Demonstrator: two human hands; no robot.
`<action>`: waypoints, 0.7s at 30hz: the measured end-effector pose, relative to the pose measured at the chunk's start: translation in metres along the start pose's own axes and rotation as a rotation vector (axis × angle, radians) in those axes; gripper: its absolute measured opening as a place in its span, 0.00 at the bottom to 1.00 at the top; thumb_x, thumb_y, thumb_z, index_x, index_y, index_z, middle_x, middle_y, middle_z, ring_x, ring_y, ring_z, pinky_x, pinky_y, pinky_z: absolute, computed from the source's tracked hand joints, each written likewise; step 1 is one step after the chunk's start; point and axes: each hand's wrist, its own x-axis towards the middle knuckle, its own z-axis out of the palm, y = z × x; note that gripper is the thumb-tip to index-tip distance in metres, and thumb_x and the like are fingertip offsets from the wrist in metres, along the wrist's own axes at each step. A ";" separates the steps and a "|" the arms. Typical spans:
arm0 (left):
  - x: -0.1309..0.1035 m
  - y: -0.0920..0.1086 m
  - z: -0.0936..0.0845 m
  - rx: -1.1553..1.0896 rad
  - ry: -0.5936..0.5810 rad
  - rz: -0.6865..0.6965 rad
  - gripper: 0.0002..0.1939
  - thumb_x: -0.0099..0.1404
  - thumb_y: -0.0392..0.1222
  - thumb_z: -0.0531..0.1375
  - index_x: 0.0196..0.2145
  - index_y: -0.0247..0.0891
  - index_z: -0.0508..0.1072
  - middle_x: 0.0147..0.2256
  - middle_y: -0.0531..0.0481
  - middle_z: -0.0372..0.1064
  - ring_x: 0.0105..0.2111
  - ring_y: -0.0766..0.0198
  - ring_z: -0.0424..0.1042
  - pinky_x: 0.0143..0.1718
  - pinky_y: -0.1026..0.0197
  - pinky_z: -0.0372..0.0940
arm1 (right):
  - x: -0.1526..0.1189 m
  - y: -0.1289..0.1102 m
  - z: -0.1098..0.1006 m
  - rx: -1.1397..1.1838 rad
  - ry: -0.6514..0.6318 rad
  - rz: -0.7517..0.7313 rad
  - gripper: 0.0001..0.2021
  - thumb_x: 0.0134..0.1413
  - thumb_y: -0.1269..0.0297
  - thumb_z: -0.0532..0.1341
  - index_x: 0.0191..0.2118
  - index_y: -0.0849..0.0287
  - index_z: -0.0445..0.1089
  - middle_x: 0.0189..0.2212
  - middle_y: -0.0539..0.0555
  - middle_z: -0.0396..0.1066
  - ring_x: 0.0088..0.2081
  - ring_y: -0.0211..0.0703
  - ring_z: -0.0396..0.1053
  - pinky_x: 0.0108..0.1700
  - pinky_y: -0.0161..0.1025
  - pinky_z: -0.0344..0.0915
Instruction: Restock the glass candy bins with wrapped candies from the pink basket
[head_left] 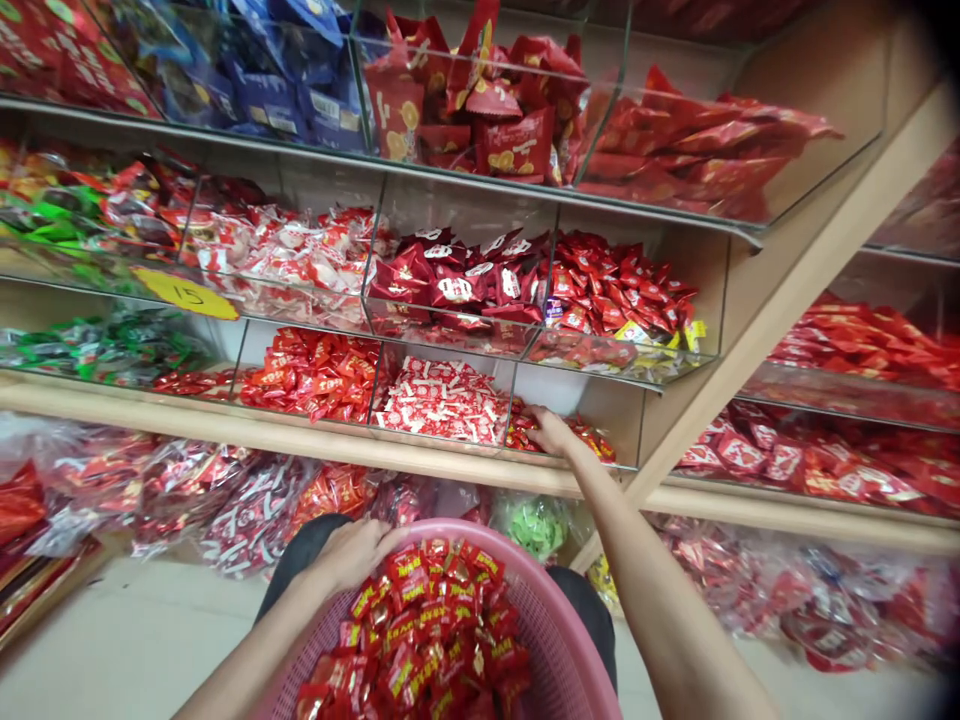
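A pink basket filled with red-wrapped candies stands between my knees. My left hand is closed on the basket's upper left rim. My right hand reaches into the bottom-row compartment at the right, its fingers down at a low layer of red and yellow candies. Whether those fingers hold any candy is too small to tell. Just left of that compartment is one heaped with white and red candies.
Clear dividers split the shelves into compartments of wrapped sweets. A yellow tag marked 15 hangs at the left. Bagged candies lie under the bottom shelf edge. A slanting wooden upright stands right of my right hand.
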 end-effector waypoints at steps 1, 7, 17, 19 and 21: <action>-0.001 0.001 0.000 0.014 -0.011 0.006 0.33 0.61 0.64 0.35 0.27 0.41 0.71 0.28 0.44 0.73 0.33 0.54 0.73 0.31 0.61 0.59 | 0.000 0.000 0.000 -0.003 -0.011 0.001 0.18 0.47 0.76 0.57 0.47 0.64 0.63 0.47 0.60 0.68 0.45 0.41 0.65 0.45 0.32 0.57; 0.009 0.004 -0.003 0.033 -0.114 0.025 0.34 0.60 0.65 0.36 0.23 0.39 0.71 0.25 0.44 0.72 0.30 0.55 0.72 0.31 0.62 0.59 | 0.000 0.002 -0.001 -0.020 -0.029 0.037 0.18 0.48 0.72 0.58 0.48 0.65 0.65 0.45 0.60 0.69 0.44 0.44 0.66 0.46 0.35 0.58; 0.077 0.018 -0.007 -0.317 -0.481 0.065 0.36 0.52 0.72 0.42 0.17 0.36 0.67 0.15 0.52 0.62 0.18 0.65 0.62 0.23 0.63 0.54 | -0.003 -0.002 -0.006 -0.060 0.052 0.077 0.19 0.51 0.70 0.55 0.51 0.64 0.62 0.45 0.61 0.69 0.44 0.44 0.66 0.47 0.37 0.59; 0.086 0.026 -0.003 -0.370 -0.570 0.080 0.36 0.52 0.72 0.43 0.21 0.35 0.71 0.19 0.49 0.67 0.22 0.63 0.65 0.27 0.63 0.58 | -0.003 -0.001 -0.008 -0.076 0.076 0.058 0.19 0.51 0.70 0.55 0.50 0.63 0.63 0.45 0.60 0.69 0.45 0.45 0.65 0.47 0.38 0.59; 0.090 0.030 0.002 -0.383 -0.596 0.106 0.35 0.52 0.71 0.46 0.24 0.34 0.73 0.25 0.47 0.70 0.27 0.60 0.68 0.32 0.62 0.60 | -0.005 0.000 -0.011 -0.098 0.110 0.042 0.19 0.51 0.70 0.54 0.50 0.63 0.63 0.46 0.60 0.68 0.45 0.46 0.65 0.48 0.39 0.59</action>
